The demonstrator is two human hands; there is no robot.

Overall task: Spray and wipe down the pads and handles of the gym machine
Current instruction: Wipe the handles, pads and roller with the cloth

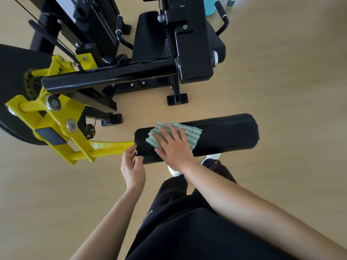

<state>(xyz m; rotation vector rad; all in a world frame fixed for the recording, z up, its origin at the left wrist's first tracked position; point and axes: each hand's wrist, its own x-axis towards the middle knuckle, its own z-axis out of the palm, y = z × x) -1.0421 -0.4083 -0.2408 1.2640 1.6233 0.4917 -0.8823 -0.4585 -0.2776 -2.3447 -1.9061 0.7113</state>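
On the roller pad [225, 136], right hand [174, 147] flat on half-covered green cloth [191, 134], left hand [132, 167] gripping its end

We see a pale wood-look floor [281, 72] carrying everything; the gym machine [193, 59] stands on it through flat black feet, one foot [177, 99] near the middle, a second foot [112, 119] left of it and nearer us; at the top edge a light blue container [211, 6] sits on the floor, a small bottle [231, 1] beside it; two white shoes [174, 171] stand nearest us.
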